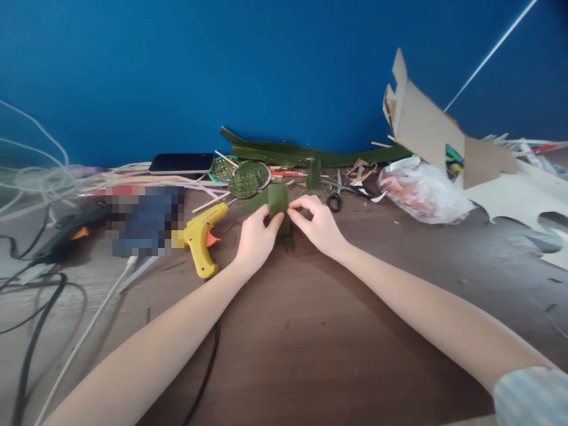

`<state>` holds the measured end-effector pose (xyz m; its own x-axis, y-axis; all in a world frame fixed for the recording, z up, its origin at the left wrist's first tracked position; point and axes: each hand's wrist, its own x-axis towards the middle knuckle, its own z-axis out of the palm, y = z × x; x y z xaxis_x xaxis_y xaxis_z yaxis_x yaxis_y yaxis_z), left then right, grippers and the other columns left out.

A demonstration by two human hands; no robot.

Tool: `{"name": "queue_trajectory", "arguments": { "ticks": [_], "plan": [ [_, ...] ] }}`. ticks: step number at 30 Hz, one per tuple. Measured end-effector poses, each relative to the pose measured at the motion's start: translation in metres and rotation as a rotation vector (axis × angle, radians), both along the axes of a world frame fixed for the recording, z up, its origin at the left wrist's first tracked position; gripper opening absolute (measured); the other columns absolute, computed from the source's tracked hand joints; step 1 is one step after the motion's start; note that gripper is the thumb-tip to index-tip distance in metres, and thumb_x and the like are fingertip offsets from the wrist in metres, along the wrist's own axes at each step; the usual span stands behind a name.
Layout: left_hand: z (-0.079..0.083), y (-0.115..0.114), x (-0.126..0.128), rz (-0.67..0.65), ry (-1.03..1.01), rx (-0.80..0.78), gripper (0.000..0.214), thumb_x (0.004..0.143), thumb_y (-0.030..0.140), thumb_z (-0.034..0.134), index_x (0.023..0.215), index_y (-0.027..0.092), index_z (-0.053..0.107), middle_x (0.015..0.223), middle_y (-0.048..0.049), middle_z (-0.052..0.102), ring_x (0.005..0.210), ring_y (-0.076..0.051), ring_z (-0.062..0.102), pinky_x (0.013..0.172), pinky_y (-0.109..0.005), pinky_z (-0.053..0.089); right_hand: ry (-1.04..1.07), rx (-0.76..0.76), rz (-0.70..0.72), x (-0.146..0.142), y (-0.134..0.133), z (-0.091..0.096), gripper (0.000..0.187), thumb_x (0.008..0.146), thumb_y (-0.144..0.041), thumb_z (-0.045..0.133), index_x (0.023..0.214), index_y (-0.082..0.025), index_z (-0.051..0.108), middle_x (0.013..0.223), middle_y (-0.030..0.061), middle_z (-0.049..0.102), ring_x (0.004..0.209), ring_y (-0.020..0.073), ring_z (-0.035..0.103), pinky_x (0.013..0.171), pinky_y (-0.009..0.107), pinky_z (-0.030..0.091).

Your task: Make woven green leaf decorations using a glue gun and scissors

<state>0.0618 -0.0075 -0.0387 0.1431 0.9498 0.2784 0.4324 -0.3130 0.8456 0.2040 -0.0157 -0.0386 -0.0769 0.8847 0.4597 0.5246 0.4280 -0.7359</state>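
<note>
Between my hands is a green leaf strip point(278, 198), standing over the table with other leaf pieces crossing behind and below it. My left hand point(258, 235) pinches its lower left part between thumb and fingers. At its right edge, the thumb and forefinger of my right hand point(318, 223) are pressed together on the leaf. A yellow glue gun point(202, 239) with an orange trigger lies just left of my left hand. Behind the leaf sits a round woven green piece point(249, 179) with a pale rim. Black-handled scissors point(336, 194) lie beyond my right hand.
Long leaves point(306, 155) lie along the blue wall. At the left are a phone point(181, 163), a blurred-out dark device point(148, 219), white cords and black cables. A clear plastic bag point(423, 192) and cut cardboard point(428, 127) stand at the right. Leaf scraps dot the brown table point(310, 355).
</note>
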Motion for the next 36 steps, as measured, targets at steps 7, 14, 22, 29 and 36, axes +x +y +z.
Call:
{"name": "queue_trajectory", "arguments": {
  "ticks": [7, 14, 22, 29, 36],
  "plan": [
    [0.0002, -0.0002, 0.0000, 0.006, -0.023, 0.004, 0.015, 0.078, 0.023, 0.052, 0.083, 0.016, 0.064, 0.077, -0.0026, 0.067, 0.073, -0.018, 0.057, 0.069, -0.029, 0.043, -0.008, 0.021, -0.010, 0.0003, -0.0005, 0.0000, 0.010, 0.079, -0.021, 0.051, 0.072, -0.021, 0.056, 0.076, 0.0018, 0.060, 0.079, 0.0179, 0.052, 0.070, 0.031, 0.039],
    [0.0014, -0.0015, 0.0001, -0.016, 0.020, 0.011, 0.015, 0.080, 0.024, 0.052, 0.082, 0.015, 0.064, 0.077, -0.0027, 0.066, 0.076, -0.019, 0.058, 0.072, -0.030, 0.043, -0.038, 0.079, -0.060, -0.0014, -0.0016, -0.0002, 0.011, 0.076, -0.018, 0.052, 0.066, -0.021, 0.052, 0.071, 0.0017, 0.059, 0.076, 0.0185, 0.050, 0.073, 0.033, 0.040],
    [0.0012, -0.0043, -0.0001, 0.005, -0.071, 0.027, 0.014, 0.081, 0.025, 0.050, 0.085, 0.017, 0.061, 0.076, -0.0009, 0.063, 0.073, -0.016, 0.056, 0.069, -0.028, 0.043, 0.029, -0.018, -0.178, 0.0011, 0.0045, -0.0041, 0.010, 0.075, -0.022, 0.053, 0.066, -0.021, 0.057, 0.072, 0.0021, 0.064, 0.077, 0.0198, 0.053, 0.075, 0.035, 0.040],
    [-0.0053, -0.0002, -0.0015, 0.074, -0.186, 0.012, 0.012, 0.084, 0.024, 0.044, 0.085, 0.018, 0.055, 0.076, -0.0005, 0.059, 0.081, -0.017, 0.056, 0.077, -0.029, 0.043, -0.098, -0.113, -0.136, -0.0004, 0.0060, -0.0064, 0.007, 0.073, -0.020, 0.060, 0.067, -0.021, 0.061, 0.078, 0.0030, 0.065, 0.086, 0.0228, 0.050, 0.081, 0.039, 0.037],
    [-0.0024, -0.0001, -0.0012, 0.065, -0.174, -0.035, 0.013, 0.082, 0.023, 0.046, 0.084, 0.016, 0.057, 0.074, -0.0002, 0.059, 0.081, -0.016, 0.056, 0.076, -0.028, 0.043, -0.050, -0.099, -0.142, -0.0018, 0.0035, -0.0042, 0.003, 0.075, -0.020, 0.057, 0.078, -0.021, 0.058, 0.084, 0.0031, 0.064, 0.088, 0.0219, 0.049, 0.080, 0.036, 0.037]
  ]
}}
